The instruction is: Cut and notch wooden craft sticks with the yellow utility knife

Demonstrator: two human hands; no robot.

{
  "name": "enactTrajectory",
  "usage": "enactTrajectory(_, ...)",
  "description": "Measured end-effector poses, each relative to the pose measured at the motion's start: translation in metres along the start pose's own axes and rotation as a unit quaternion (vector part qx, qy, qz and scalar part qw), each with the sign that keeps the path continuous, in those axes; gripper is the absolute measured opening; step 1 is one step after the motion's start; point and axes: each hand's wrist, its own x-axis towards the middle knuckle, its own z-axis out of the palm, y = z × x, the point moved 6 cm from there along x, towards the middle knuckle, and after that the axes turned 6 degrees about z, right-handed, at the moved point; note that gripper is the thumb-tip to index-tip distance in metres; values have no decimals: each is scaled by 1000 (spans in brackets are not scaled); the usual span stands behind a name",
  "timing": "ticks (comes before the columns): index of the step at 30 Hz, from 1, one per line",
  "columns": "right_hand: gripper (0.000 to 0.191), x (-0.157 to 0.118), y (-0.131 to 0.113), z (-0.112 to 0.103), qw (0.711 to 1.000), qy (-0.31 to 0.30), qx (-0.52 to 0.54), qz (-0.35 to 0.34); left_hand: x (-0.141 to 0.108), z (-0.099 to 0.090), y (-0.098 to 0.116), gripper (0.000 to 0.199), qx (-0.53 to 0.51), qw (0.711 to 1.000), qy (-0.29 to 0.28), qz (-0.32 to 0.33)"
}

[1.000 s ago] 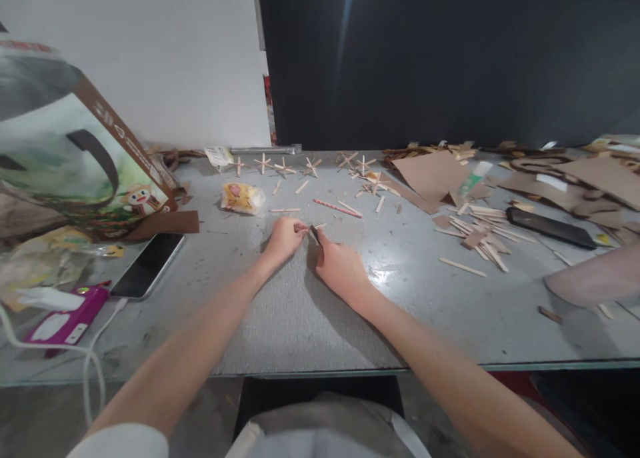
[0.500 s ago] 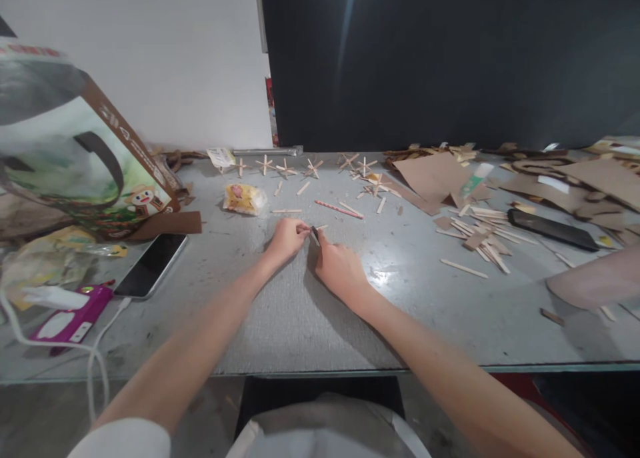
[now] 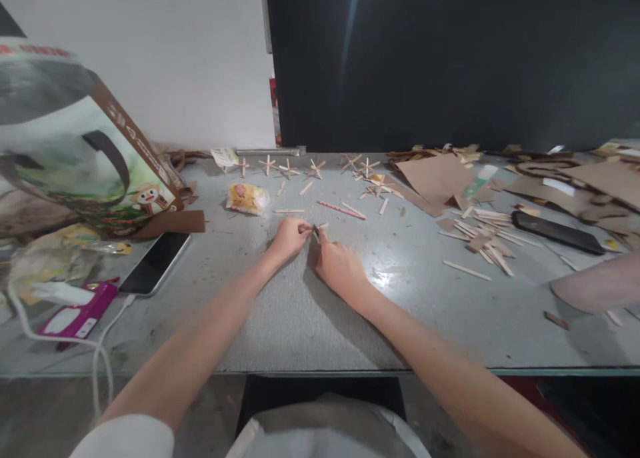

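Observation:
Near the middle of the table, my left hand [image 3: 291, 238] pinches a short wooden stick whose pale end [image 3: 324, 225] shows beyond the fingers. My right hand [image 3: 341, 265] is closed around a small dark blade [image 3: 315, 231], with the index finger stretched along its top. The blade rests across the stick; its handle is hidden in my palm. Just behind my hands lie a loose wooden stick [image 3: 289, 211] and a red-and-white striped straw [image 3: 343, 209]. Several star-shaped crossed-stick pieces [image 3: 315, 169] stand in a row farther back.
A yellow wrapped packet [image 3: 247, 199] lies back left. Left are a phone [image 3: 156, 263], a purple power bank [image 3: 80, 311] with a white cable and a large printed bag [image 3: 100, 158]. Right are a stick pile [image 3: 483, 241], cardboard [image 3: 433, 178], a black case [image 3: 557, 233] and a pinkish cylinder [image 3: 600, 281].
The whole view has shifted slightly, so things on the table appear a little farther right. Both hands keep nearly the same place and grip.

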Motion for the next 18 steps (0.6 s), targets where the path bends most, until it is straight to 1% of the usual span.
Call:
enactTrajectory(10, 77, -3, -5, 1, 1000, -1, -22, -2, -2, 2, 0, 14, -6, 1000, 7, -9)
enactTrajectory(18, 72, -3, -3, 2, 1000, -5, -13, 4, -2, 2, -2, 12, -27, 999, 15, -20)
